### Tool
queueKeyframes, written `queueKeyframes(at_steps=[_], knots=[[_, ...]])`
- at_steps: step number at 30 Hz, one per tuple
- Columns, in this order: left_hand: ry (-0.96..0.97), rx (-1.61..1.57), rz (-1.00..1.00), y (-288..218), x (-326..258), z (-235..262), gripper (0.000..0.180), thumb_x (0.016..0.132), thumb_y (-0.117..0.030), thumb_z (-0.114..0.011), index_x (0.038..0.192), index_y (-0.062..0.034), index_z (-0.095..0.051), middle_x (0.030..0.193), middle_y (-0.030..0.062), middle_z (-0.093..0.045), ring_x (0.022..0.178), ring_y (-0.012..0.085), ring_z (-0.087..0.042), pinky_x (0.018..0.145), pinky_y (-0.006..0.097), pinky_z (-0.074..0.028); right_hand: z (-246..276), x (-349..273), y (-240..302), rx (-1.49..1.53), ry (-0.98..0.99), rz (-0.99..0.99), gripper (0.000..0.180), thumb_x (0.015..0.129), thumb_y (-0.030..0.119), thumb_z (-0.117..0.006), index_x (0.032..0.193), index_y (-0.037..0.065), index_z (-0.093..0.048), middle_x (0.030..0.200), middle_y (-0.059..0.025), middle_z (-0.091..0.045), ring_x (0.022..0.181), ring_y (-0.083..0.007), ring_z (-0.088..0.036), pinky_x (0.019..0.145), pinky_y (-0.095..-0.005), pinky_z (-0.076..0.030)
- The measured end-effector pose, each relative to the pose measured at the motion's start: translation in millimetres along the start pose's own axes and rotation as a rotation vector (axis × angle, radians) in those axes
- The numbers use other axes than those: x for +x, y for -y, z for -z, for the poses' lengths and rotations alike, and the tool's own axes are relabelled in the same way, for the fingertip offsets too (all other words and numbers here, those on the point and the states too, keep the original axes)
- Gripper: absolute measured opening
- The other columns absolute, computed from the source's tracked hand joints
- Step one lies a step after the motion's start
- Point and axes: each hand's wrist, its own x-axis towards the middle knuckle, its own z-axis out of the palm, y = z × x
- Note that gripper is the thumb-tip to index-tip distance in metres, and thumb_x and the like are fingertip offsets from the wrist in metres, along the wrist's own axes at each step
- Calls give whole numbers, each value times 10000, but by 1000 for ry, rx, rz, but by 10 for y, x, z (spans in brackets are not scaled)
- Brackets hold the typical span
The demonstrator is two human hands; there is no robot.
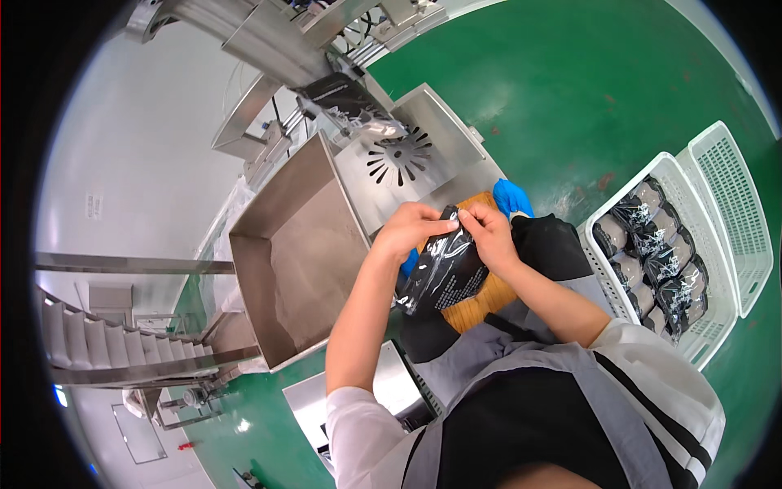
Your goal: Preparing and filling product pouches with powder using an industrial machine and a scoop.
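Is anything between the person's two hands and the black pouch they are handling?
Nothing visible. The left hand and right hand both already pinch the top edge of the black pouch, which hangs over the wooden board.

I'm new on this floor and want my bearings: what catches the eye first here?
At centre, the left hand and right hand pinch the top of a black pouch above a wooden board. To the left gapes a big steel hopper; at right, a white crate holds filled pouches on the green floor.
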Motion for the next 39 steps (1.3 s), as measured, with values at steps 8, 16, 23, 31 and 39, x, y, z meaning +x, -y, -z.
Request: queueKeyframes(at_steps=[8, 16, 23, 31, 39], knots=[[160, -44, 97, 1, 351, -108, 96, 721, 22, -705, 811, 39, -674, 741, 65, -663, 636, 111, -592, 585, 242, -458, 126, 117, 30, 48, 75, -172, 198, 895, 172, -593, 762, 28, -571, 676, 28, -519, 643, -50, -464, 586, -220, -375], [176, -242, 169, 195, -31, 3, 113, 761, -10, -683, 836, 72, -660, 749, 72, -658, 625, 112, -596, 585, 247, -472, -1, 254, 8, 255, 51, -343, 225, 887, 132, -605, 686, 35, -575, 624, 40, -520, 577, -29, -442, 536, -202, -358], [97, -226, 161, 401, -817, 110, 103, 765, -37, -704, 778, 54, -656, 712, 46, -636, 629, 79, -564, 584, 233, -439, 21, 185, -34, 206, -57, -239, 220, 876, 122, -615, 690, 8, -585, 627, 17, -548, 559, -39, -459, 522, -207, -358], [-121, -34, -77, 740, -1226, 139, 64, 771, -9, -680, 751, 14, -624, 705, 18, -587, 677, 106, -512, 654, 250, -403, 249, 152, 177, 56, 115, -239, 215, 883, 158, -617, 697, 60, -572, 667, 44, -554, 624, -29, -484, 593, -203, -376], [-150, 123, -371, 538, -1074, -123, 116, 742, 23, -671, 836, 43, -606, 809, 38, -580, 737, 125, -486, 662, 249, -380, 300, 363, 844, -613, 1200, 347, 303, 724, 302, -678, 816, 20, -616, 744, -139, -631, 718, -342, -605, 630, -403, -461]])
